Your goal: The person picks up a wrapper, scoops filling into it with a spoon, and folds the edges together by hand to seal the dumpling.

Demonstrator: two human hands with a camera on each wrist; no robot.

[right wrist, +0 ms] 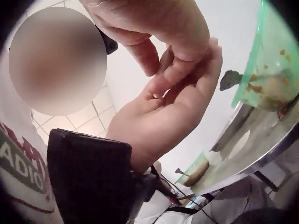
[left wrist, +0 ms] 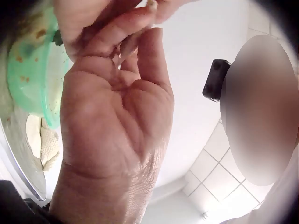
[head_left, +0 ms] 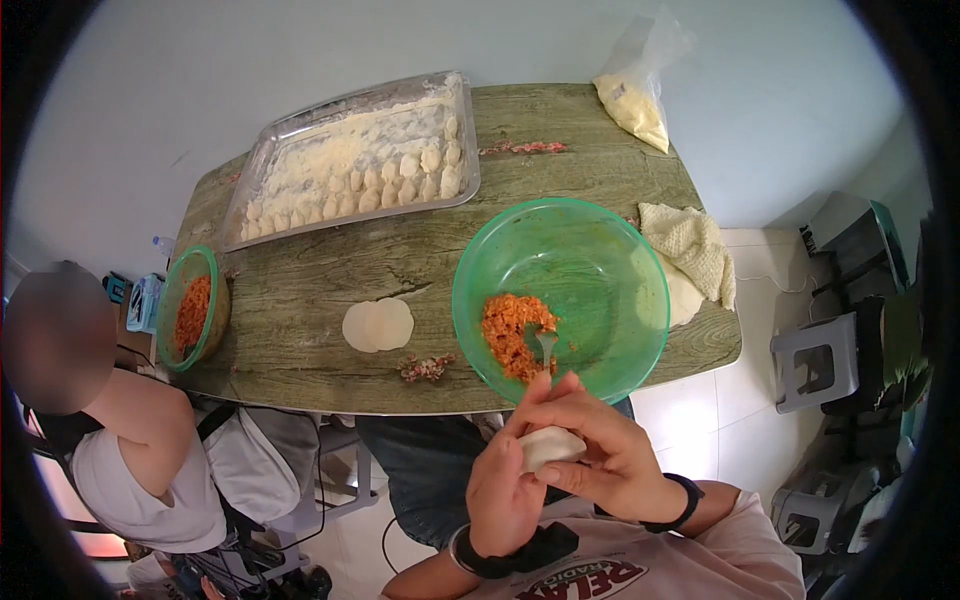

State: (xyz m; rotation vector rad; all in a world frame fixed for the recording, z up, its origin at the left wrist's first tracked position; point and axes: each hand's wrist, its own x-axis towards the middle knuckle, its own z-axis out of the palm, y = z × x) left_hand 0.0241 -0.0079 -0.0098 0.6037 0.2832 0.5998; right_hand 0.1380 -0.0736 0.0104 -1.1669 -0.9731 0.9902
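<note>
Left hand (head_left: 500, 505) and right hand (head_left: 620, 462) hold a dumpling (head_left: 552, 446) between curled fingers, beside the green bowl (head_left: 620, 290). Probably light, soft dough, easily torn — best pinched gently along its edge.

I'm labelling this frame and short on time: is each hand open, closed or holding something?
Left hand: closed, curled round one side of the dumpling.
Right hand: closed, pinching the same dumpling from the other side.

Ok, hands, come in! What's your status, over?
Left hand and right hand: both holding white dumpling. Possible snag: utensil in green bowl, close to the fingertips. Over.
</note>
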